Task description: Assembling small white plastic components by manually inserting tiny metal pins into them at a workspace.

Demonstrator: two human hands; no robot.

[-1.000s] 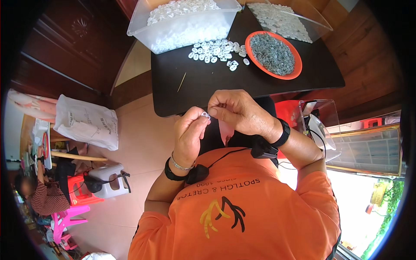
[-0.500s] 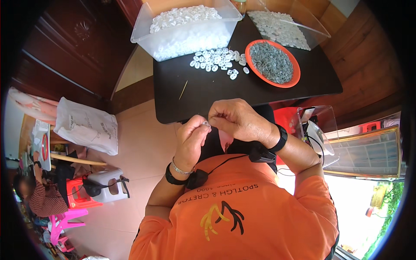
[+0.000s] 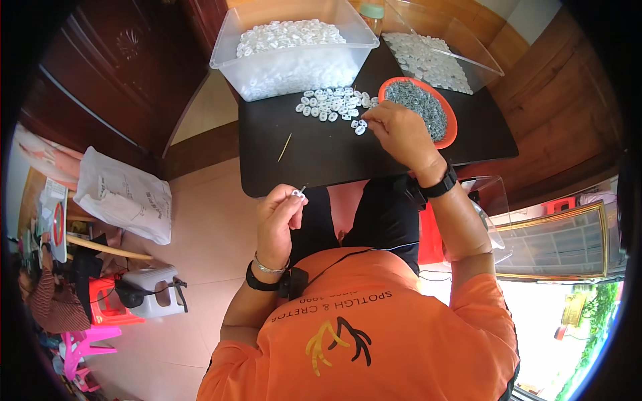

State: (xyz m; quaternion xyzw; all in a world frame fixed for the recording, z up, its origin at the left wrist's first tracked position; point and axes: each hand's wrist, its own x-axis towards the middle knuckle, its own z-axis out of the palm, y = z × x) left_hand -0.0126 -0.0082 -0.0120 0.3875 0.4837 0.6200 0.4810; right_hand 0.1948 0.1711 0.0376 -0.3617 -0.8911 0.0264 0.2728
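Observation:
My left hand (image 3: 277, 215), held just off the near left edge of the dark table (image 3: 321, 157), is closed on a small white oval plastic piece with dark holes (image 3: 297, 194). A thin metal pin (image 3: 304, 188) sticks up from it. Over the table, my right hand (image 3: 401, 134) has its fingers drawn together beside loose white oval pieces (image 3: 360, 128); whatever the fingertips hold is hidden. That hand partly covers the orange bowl (image 3: 452, 127) of small grey metal parts (image 3: 424, 103). A larger cluster of white pieces (image 3: 328, 102) lies behind and to the left.
A clear bin (image 3: 294, 70) full of white pieces stands at the back left. Another transparent tray (image 3: 428, 63) of white pieces sits at the back right, by a jar (image 3: 372, 19). A thin stick (image 3: 285, 147) lies on the table. Another person (image 3: 60, 294) is at far left.
My hands were together near the table's edge. Now the right hand has moved away to the bowl and loose pieces, while the left stays low with the white piece, moved slightly left.

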